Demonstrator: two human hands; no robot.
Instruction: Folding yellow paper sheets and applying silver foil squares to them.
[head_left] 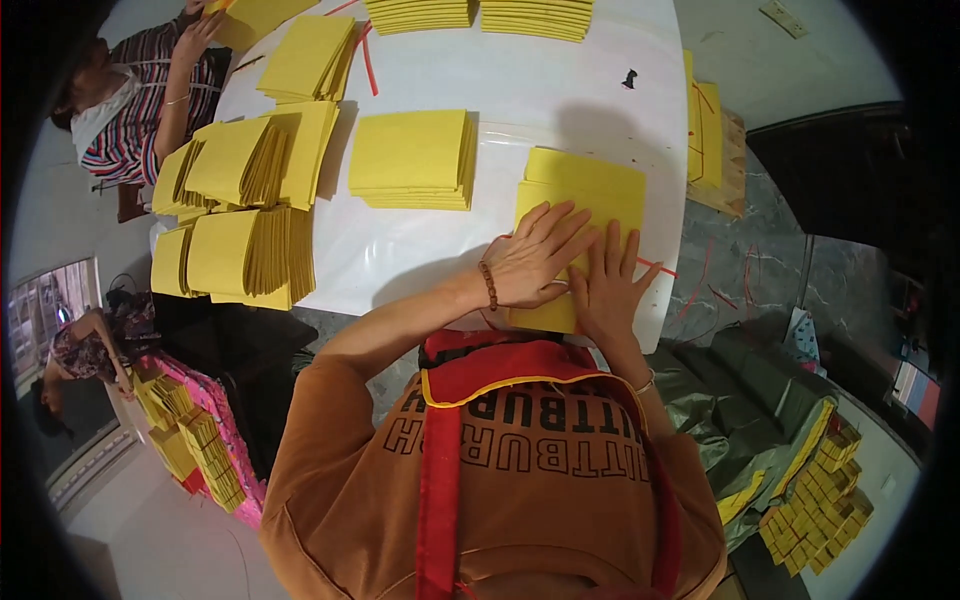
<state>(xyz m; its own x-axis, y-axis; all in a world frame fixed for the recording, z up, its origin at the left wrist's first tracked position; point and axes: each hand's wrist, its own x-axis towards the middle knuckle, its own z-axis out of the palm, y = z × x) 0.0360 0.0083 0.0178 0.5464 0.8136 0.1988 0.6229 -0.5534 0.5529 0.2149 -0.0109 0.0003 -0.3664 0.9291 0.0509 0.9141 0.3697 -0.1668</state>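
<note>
A stack of yellow folded paper sheets (590,182) lies at the table's near right, close in front of my body. My left hand (540,262), with a brown bead bracelet at the wrist, rests flat on it with the fingers stretched out. Beside it my right hand (608,290) presses flat on the same stack, fingers spread and the thumb side touching the left hand's fingers. A red strip (655,268) sticks out from under the stack on the right. How much of it runs beneath the paper is hidden.
Another yellow stack (410,155) sits left of my hands on the white table (500,90). Several more piles (250,250) line the left edge. A co-worker in a striped top (125,120) handles yellow paper at the far left. Tied bundles (705,135) stand on a pallet at right.
</note>
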